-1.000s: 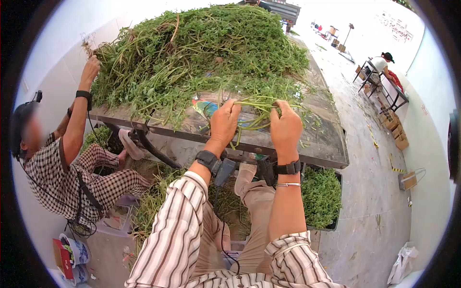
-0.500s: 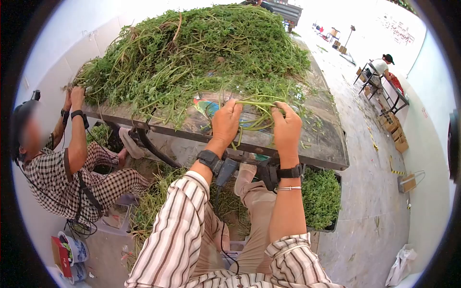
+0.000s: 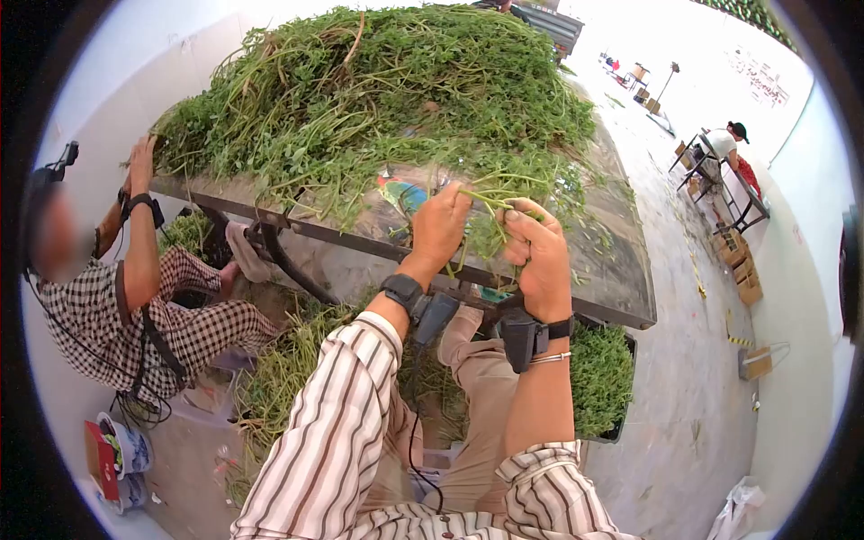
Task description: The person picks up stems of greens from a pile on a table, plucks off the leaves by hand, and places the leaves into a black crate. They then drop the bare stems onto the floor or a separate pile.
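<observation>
Between my hands, over the front edge of the table, stretches a small bunch of green plant stems (image 3: pixel 484 195). My left hand (image 3: pixel 439 227) is closed on one end of the stems. My right hand (image 3: pixel 538 252) pinches them at the other end, its fingers curled with the palm side partly showing. Leafy ends hang below, between the two hands. Just behind lies a large heap of leafy green stalks (image 3: pixel 387 99) covering most of the table. A colourful printed patch (image 3: pixel 402 193) shows on the tabletop beside my left hand.
The dark-edged table (image 3: pixel 621 301) stands before my knees. At left a co-worker in checked clothes (image 3: pixel 117 306) sits with hands at the heap. A crate of cut greens (image 3: pixel 601 382) is below right, loose stalks (image 3: pixel 288 387) below left. Another person (image 3: pixel 727 144) works far right, near cardboard boxes (image 3: pixel 740 261).
My right hand has turned and curled its fingers closer round the stems, nearer my left hand. The co-worker's hand has lifted slightly. The view has shifted a little.
</observation>
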Motion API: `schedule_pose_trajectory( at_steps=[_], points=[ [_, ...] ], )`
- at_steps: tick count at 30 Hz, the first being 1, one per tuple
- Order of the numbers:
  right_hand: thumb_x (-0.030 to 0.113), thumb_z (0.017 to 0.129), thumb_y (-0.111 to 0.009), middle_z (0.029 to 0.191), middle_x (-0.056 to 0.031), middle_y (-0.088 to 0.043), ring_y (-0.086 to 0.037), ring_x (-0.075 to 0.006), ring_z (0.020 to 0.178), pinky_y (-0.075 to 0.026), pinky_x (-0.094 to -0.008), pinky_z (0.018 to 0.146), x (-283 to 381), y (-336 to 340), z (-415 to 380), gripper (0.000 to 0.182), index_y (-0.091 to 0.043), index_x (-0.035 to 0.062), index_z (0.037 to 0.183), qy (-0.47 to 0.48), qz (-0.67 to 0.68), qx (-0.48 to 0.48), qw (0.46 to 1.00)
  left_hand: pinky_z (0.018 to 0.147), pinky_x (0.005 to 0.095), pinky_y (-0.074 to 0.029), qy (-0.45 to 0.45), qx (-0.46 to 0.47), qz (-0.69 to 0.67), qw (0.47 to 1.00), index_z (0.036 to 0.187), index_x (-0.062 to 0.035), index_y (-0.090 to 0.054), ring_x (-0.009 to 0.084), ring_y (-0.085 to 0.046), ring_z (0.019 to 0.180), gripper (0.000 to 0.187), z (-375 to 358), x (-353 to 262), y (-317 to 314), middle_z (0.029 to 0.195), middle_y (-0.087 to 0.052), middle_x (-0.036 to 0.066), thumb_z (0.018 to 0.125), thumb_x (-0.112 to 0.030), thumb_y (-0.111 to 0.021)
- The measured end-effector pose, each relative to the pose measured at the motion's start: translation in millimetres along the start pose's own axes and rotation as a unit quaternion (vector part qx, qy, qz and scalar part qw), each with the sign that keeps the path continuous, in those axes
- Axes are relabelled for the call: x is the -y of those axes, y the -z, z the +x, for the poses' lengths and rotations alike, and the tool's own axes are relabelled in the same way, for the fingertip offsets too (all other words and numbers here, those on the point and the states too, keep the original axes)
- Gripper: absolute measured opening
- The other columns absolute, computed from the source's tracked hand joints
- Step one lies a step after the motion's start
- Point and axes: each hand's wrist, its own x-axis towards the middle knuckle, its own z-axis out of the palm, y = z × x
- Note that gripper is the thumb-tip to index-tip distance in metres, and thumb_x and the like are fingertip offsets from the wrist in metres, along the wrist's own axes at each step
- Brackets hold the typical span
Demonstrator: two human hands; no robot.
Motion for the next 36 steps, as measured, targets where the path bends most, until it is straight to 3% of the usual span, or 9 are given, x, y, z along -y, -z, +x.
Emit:
schedule_pose_trajectory(
  at_steps=[6,8,9,11,12,14,17,23,36],
  points=[
    [0.009,0.084,-0.061,0.078,-0.0022,-0.060,-0.034,-0.0003,0.048,-0.022,-0.0185,0.042,-2.8,-4.3,2.5,0.015,-0.060,0.0004,0.097,-0.004,-0.021,-0.019,1.000,0.060,0.0449,-0.042,-0.025,-0.030,-0.025,0.999,0.089,-0.0055,-0.056,0.0398,-0.055,0.070,0.029,2.8,7.5,-2.8,0.070,-0.058,0.018,0.092,-0.031,-0.043],
    [0.009,0.083,-0.061,0.079,-0.0046,-0.060,-0.044,-0.0051,0.054,-0.033,-0.0221,0.047,-0.6,-1.5,4.3,0.017,-0.062,-0.0011,0.097,0.026,-0.199,-0.086,0.976,0.061,0.0458,-0.042,0.021,-0.021,-0.047,0.998,0.088,-0.0055,-0.056,0.0402,-0.055,0.070,0.028,4.7,10.7,-2.9,0.071,-0.058,0.019,0.092,-0.030,-0.043],
    [0.009,0.083,-0.061,0.079,-0.0046,-0.060,-0.044,-0.0051,0.054,-0.033,-0.0221,0.047,-2.6,4.6,7.2,0.017,-0.062,-0.0011,0.097,0.026,-0.200,-0.086,0.976,0.061,0.0458,-0.042,0.021,-0.021,-0.047,0.998,0.088,-0.0055,-0.056,0.0402,-0.055,0.070,0.028,5.2,12.1,-3.2,0.071,-0.058,0.019,0.092,-0.030,-0.043],
    [0.009,0.082,-0.062,0.082,-0.0074,-0.059,-0.053,-0.0144,0.068,-0.042,-0.0279,0.062,-6.4,14.5,12.9,0.020,-0.064,-0.0010,0.099,0.176,-0.429,-0.106,0.880,0.061,0.0460,-0.042,0.019,-0.023,-0.027,0.999,0.088,-0.0051,-0.055,0.0413,-0.055,0.070,0.028,6.0,14.3,-3.3,0.072,-0.058,0.019,0.091,-0.029,-0.043],
    [0.009,0.082,-0.062,0.082,-0.0074,-0.059,-0.053,-0.0144,0.068,-0.042,-0.0279,0.062,-7.5,20.3,13.3,0.020,-0.064,-0.0010,0.099,0.176,-0.429,-0.107,0.880,0.061,0.0460,-0.042,0.018,-0.023,-0.027,0.999,0.088,-0.0051,-0.055,0.0413,-0.055,0.070,0.028,6.1,15.1,-3.7,0.072,-0.058,0.019,0.091,-0.029,-0.043],
    [0.009,0.080,-0.061,0.086,-0.0097,-0.058,-0.055,-0.0248,0.081,-0.043,-0.0329,0.075,-5.8,22.5,10.3,0.019,-0.063,-0.0008,0.097,0.235,-0.536,-0.127,0.801,0.062,0.0465,-0.042,-0.001,-0.031,-0.028,0.999,0.088,-0.0046,-0.055,0.0428,-0.053,0.072,0.028,5.5,16.7,-5.3,0.074,-0.057,0.021,0.091,-0.030,-0.043],
    [0.009,0.082,-0.058,0.090,-0.0134,-0.058,-0.055,-0.0304,0.083,-0.043,-0.0344,0.074,-9.2,30.4,11.9,0.017,-0.062,-0.0001,0.095,0.273,-0.564,-0.123,0.769,0.062,0.0472,-0.041,0.016,-0.013,-0.005,1.000,0.088,-0.0041,-0.054,0.0441,-0.052,0.073,0.029,6.0,15.1,-4.5,0.076,-0.056,0.022,0.091,-0.031,-0.043],
    [0.012,0.083,-0.055,0.090,-0.0213,-0.060,-0.056,-0.0366,0.082,-0.044,-0.0384,0.074,-2.9,39.3,6.0,0.021,-0.059,-0.0019,0.099,0.139,-0.580,-0.092,0.797,0.064,0.0479,-0.041,0.021,-0.009,0.007,1.000,0.088,-0.0039,-0.054,0.0445,-0.052,0.075,0.030,4.9,11.7,-3.5,0.078,-0.057,0.023,0.090,-0.032,-0.043],
    [0.012,0.082,-0.055,0.100,-0.0193,-0.063,-0.059,-0.0359,0.093,-0.046,-0.0377,0.082,-1.5,55.7,6.4,0.023,-0.063,-0.0006,0.100,0.170,-0.577,-0.094,0.793,0.062,0.0487,-0.040,0.009,-0.024,0.009,1.000,0.083,-0.0024,-0.051,0.0458,-0.051,0.072,0.029,6.9,14.8,-4.5,0.074,-0.055,0.024,0.089,-0.029,-0.043]
  ],
)
